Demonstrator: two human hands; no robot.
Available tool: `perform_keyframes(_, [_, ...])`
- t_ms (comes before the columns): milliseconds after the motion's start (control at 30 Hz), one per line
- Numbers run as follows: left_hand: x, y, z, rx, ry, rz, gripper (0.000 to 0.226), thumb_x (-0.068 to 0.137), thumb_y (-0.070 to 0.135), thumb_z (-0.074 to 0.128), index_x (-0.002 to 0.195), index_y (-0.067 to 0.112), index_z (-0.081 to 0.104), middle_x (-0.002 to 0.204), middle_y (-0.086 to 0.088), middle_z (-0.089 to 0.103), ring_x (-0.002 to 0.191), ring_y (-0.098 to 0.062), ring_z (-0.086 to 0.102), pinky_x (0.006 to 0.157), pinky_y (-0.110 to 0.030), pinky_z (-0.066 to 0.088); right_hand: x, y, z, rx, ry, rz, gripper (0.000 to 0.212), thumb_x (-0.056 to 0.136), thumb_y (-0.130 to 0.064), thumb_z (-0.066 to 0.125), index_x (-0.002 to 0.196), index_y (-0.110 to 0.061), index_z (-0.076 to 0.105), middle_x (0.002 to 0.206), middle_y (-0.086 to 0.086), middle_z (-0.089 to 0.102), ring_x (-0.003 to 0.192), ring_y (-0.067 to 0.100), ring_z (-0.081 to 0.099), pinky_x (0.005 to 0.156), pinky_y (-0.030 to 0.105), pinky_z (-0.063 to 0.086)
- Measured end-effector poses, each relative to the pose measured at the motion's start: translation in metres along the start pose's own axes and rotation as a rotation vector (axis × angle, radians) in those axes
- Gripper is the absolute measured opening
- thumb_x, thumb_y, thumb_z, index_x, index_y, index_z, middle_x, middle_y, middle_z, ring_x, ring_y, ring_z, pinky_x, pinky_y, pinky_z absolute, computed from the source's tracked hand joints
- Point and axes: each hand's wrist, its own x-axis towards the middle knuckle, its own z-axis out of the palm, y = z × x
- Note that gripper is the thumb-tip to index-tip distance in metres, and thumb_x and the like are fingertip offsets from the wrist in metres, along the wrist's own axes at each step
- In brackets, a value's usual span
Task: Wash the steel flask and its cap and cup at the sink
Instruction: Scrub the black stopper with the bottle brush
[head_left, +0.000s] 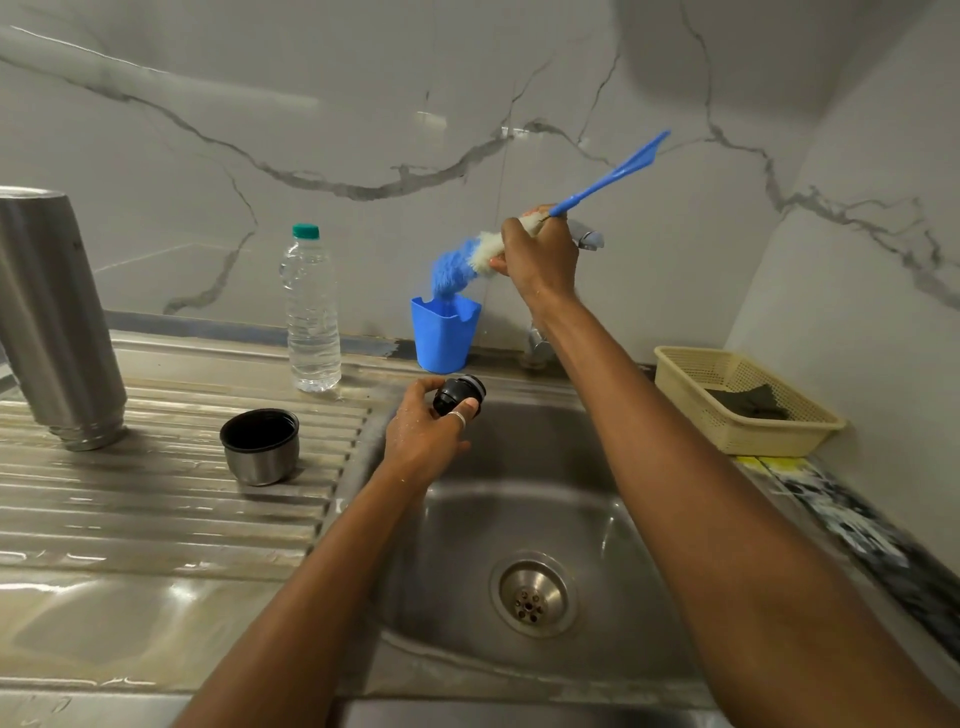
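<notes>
No text, label, brand, number or sign can be read; any print on the water bottle (310, 312) or the steel flask (52, 312) is too blurred to tell.

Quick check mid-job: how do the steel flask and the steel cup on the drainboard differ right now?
The flask is tall; the cup is short and squat. The flask stands mouth down; the cup sits mouth up, showing a black lining. The flask is at the far left; the cup is nearer the sink basin. Both are steel and rest on the ribbed drainboard.
</notes>
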Motion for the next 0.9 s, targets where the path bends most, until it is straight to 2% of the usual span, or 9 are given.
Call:
perform_keyframes(100, [-0.002,0.003,0.001,-0.027,0.008,-0.014,0.048,0.093,0.020,0.073,0.134,0.028,0.051,0.124,-0.013,0.060,0.109,-0.028,0.066,0.080,-0.042,0.063,-0.021,-0.003,-0.020,0.144,0.007,0.005,0.021,0.086,-0.017,0.058,0.106,-0.015,0.053,0.093,0.000,0.063,0.089,0.023,0.070,0.081,0.050,0.061])
perform_keyframes(233, [-0.007,0.008,0.001,-0.088,-0.004,-0.008,0.035,0.094,0.013,0.069,0.121,0.027,0.053,0.121,-0.012,0.060,0.108,-0.029,0.067,0.069,-0.031,0.059,-0.062,-0.006,-0.052,0.283,-0.014,-0.010,0.024,0.087,-0.005,0.059,0.108,-0.016,0.056,0.104,0.004,0.063,0.096,0.023,0.072,0.080,0.038,0.064])
perform_keyframes(300, [-0.008,0.010,0.000,-0.110,0.004,-0.014,0.032,0.094,0.011,0.069,0.119,0.025,0.055,0.117,-0.011,0.061,0.102,-0.027,0.069,0.068,-0.028,0.058,-0.082,-0.005,-0.071,0.350,-0.022,-0.021,0.026,0.087,-0.001,0.061,0.105,-0.019,0.057,0.107,0.004,0.063,0.101,0.025,0.072,0.082,0.036,0.063])
perform_keyframes(433, [-0.009,0.013,-0.005,-0.146,-0.025,-0.072,0.030,0.095,0.010,0.069,0.123,0.015,0.060,0.114,-0.010,0.063,0.088,-0.018,0.068,0.070,-0.026,0.060,-0.108,0.007,-0.107,0.665,-0.062,0.120,0.029,0.087,0.013,0.057,0.101,-0.012,0.054,0.112,0.012,0.058,0.112,0.036,0.068,0.087,0.039,0.062])
perform_keyframes(533, [-0.006,0.014,-0.006,-0.177,-0.060,-0.107,0.029,0.096,0.011,0.068,0.124,0.013,0.062,0.119,-0.010,0.065,0.088,-0.016,0.070,0.068,-0.024,0.058,-0.117,0.020,-0.118,0.798,-0.093,0.237,0.027,0.088,0.015,0.051,0.094,-0.012,0.054,0.103,0.009,0.057,0.114,0.038,0.066,0.082,0.035,0.062])
perform_keyframes(667, [-0.005,0.016,-0.009,-0.243,-0.072,-0.140,0.030,0.099,0.017,0.065,0.128,0.012,0.060,0.114,-0.009,0.068,0.076,-0.011,0.071,0.064,-0.021,0.057,-0.125,0.033,-0.114,0.780,-0.143,0.299,0.021,0.084,0.009,0.055,0.087,-0.011,0.055,0.094,0.009,0.056,0.104,0.032,0.064,0.078,0.035,0.061])
perform_keyframes(800, [-0.002,0.016,-0.013,-0.269,-0.033,-0.152,0.030,0.102,0.025,0.060,0.129,0.012,0.060,0.120,-0.012,0.068,0.088,-0.017,0.069,0.066,-0.024,0.058,-0.128,0.041,-0.114,0.612,-0.191,0.273,0.017,0.093,-0.002,0.064,0.081,-0.009,0.055,0.082,0.000,0.066,0.093,0.021,0.068,0.081,0.038,0.062])
perform_keyframes(900, [-0.001,0.016,-0.014,-0.278,0.012,-0.177,0.028,0.104,0.028,0.056,0.127,0.012,0.062,0.113,-0.011,0.070,0.082,-0.016,0.068,0.072,-0.027,0.060,-0.128,0.043,-0.116,0.532,-0.203,0.211,0.018,0.093,0.002,0.062,0.078,-0.007,0.058,0.085,0.005,0.065,0.094,0.024,0.068,0.078,0.037,0.062])
